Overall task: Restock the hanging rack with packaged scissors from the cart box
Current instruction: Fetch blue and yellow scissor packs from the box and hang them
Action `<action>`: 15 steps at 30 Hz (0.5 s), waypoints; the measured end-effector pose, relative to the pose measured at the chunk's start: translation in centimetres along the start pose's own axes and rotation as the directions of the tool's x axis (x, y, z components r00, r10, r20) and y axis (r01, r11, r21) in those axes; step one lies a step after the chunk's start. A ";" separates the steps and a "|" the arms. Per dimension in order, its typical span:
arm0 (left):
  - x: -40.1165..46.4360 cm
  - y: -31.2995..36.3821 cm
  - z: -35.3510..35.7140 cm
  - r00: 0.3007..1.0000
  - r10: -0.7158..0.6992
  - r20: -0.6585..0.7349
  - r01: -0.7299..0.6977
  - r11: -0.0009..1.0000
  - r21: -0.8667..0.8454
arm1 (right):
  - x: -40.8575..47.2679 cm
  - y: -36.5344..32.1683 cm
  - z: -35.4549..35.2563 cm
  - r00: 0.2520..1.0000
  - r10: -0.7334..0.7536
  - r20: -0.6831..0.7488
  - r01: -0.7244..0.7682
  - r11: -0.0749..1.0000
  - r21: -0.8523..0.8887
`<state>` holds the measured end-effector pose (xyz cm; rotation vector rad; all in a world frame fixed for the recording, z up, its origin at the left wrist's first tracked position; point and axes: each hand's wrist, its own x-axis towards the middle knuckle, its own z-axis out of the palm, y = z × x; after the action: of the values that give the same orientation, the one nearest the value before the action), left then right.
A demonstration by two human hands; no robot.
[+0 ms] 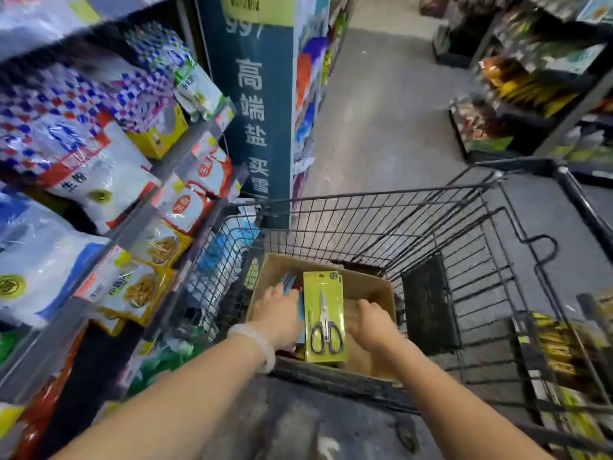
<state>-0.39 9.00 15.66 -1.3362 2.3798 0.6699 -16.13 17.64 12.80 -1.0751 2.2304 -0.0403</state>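
Store aisle, cart (381,207) — both hands in box (371,287): left hand (280,310) and right hand (370,322) flank scissors pack (325,317), fingers loosely spread — grip cannot be told.

Cart (391,207): dark coated metal wire grid, matt. Box (371,287) in the cart's near left corner: plain brown cardboard, matt, with rough-cut edges. Scissors package (325,317): lime-green printed card under a clear glossy plastic blister; the scissors inside show bright polished metal blades and dark handles. Bracelet (257,343) on the left wrist: pale, smooth, translucent, stone-like or glass-like. Shelf bags (83,161) at the left edge: glossy plastic film with highlights. Floor (381,111): grey, dull, concrete-like.
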 end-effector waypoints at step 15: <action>14.0 -1.4 7.5 0.919 -0.258 0.299 0.363 0.849 -0.384 | 18.1 4.4 10.8 0.927 0.252 0.276 -0.341 0.874 0.347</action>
<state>-5.85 2.63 2.12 -1.6633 1.8228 1.2302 -21.14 10.29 -6.83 -0.4855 2.0431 -0.2119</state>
